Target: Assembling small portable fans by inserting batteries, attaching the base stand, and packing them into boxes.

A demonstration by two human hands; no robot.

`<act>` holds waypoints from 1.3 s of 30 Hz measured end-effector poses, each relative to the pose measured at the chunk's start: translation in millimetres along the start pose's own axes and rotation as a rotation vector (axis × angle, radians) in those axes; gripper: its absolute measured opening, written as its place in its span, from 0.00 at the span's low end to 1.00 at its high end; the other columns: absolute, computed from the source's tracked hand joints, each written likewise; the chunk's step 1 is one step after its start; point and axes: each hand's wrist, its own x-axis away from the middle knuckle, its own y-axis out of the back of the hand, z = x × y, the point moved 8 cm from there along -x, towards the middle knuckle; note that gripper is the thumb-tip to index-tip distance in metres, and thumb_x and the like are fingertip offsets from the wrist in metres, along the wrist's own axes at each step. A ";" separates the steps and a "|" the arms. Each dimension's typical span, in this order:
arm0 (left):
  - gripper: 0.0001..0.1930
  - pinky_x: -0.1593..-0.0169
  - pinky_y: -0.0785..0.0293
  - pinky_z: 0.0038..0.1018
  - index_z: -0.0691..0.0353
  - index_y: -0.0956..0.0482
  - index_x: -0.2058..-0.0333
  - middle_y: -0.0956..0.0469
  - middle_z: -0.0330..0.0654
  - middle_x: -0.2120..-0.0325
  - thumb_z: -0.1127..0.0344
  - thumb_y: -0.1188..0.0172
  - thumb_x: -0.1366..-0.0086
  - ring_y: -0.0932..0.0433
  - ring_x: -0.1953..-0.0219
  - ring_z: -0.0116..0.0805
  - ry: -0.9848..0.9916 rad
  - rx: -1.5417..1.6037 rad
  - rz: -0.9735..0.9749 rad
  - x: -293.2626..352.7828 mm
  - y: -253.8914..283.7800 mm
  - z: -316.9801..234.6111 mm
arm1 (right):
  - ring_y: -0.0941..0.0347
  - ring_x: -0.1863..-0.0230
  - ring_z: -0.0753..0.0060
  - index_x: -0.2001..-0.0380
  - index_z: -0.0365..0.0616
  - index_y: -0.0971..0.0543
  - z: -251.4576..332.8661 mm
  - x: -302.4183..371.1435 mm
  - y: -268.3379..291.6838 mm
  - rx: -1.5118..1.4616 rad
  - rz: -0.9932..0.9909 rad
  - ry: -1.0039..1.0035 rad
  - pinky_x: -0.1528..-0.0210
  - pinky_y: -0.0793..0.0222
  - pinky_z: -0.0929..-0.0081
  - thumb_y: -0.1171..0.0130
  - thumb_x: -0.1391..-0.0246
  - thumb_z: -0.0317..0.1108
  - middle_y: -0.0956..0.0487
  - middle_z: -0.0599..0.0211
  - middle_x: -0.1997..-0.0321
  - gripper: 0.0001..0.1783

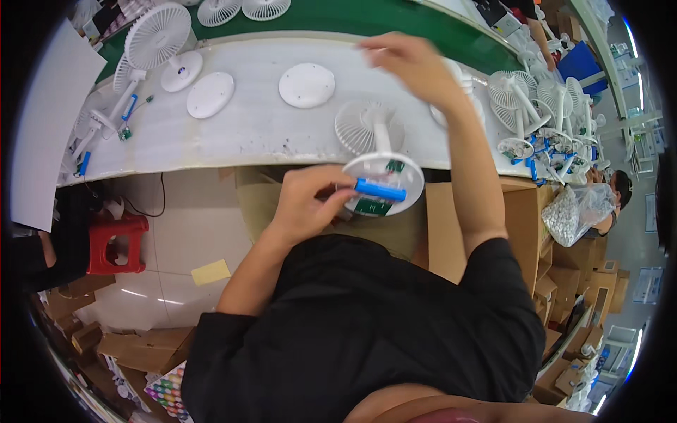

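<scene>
From the head view, your left hand (308, 201) is closed on the open round base (384, 183) of a small white fan (368, 127), fingers pinching at the near end of the blue battery (380, 189) that lies across that base. A green circuit board (371, 206) shows in the base just below the battery. The fan sits upside down, its grille resting at the near edge of the white table (247, 127) and its base hanging over that edge toward you.

Your right hand (412, 62) is raised over the far side of the table, beyond the fan. It is blurred, and you cannot tell whether it is open or holding anything.

On the table left of the fan lie two white round covers (306, 85), one nearer the fan and one further left (210, 94). Further left again stands a finished fan (159, 39) on its base. Right of your fan, a cluster of fans (536, 106) with blue batteries crowds the table end. Below the table edge, to the left, is a red stool (116, 243) on the floor, and cardboard boxes (522, 218) sit under the fan's right.
</scene>
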 end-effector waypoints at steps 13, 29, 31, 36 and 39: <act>0.10 0.72 0.28 0.20 0.68 0.19 0.67 0.17 0.46 0.67 0.82 0.35 0.50 0.23 0.75 0.32 -0.114 -0.039 -0.013 22.6 -1.1 -18.1 | 0.25 0.62 0.61 0.51 0.45 0.24 -60.9 -78.2 -105.0 0.346 0.178 -0.052 0.56 0.28 0.66 0.30 0.56 0.37 0.22 0.60 0.56 0.26; 0.07 0.75 0.38 0.13 0.66 0.22 0.61 0.25 0.37 0.72 0.79 0.44 0.39 0.37 0.78 0.19 -0.040 0.016 -0.270 -39.0 -8.9 -18.6 | 0.26 0.56 0.69 0.44 0.41 0.34 17.0 180.3 26.3 -0.959 -0.481 0.099 0.51 0.28 0.77 0.41 0.50 0.18 0.23 0.55 0.52 0.29; 0.08 0.72 0.35 0.14 0.67 0.23 0.60 0.24 0.39 0.70 0.78 0.45 0.38 0.34 0.76 0.20 -0.009 0.004 -0.234 -38.9 -20.0 -15.2 | 0.26 0.56 0.69 0.48 0.37 0.30 12.5 179.9 15.2 -0.858 -0.567 -0.014 0.52 0.29 0.79 0.42 0.52 0.17 0.23 0.55 0.53 0.25; 0.12 0.65 0.29 0.16 0.67 0.26 0.53 0.21 0.45 0.63 0.78 0.47 0.35 0.26 0.69 0.25 0.037 -0.047 -0.240 -33.4 -28.9 -13.8 | 0.27 0.56 0.68 0.50 0.35 0.28 22.2 175.4 9.9 -0.812 -0.631 -0.106 0.51 0.30 0.77 0.41 0.50 0.19 0.24 0.56 0.53 0.21; 0.16 0.69 0.29 0.16 0.67 0.26 0.50 0.21 0.46 0.62 0.78 0.46 0.37 0.27 0.73 0.24 0.083 0.001 -0.320 -27.8 -25.8 -6.7 | 0.28 0.54 0.67 0.50 0.35 0.28 26.0 170.7 10.9 -0.809 -0.693 -0.122 0.49 0.30 0.76 0.40 0.49 0.20 0.25 0.56 0.51 0.21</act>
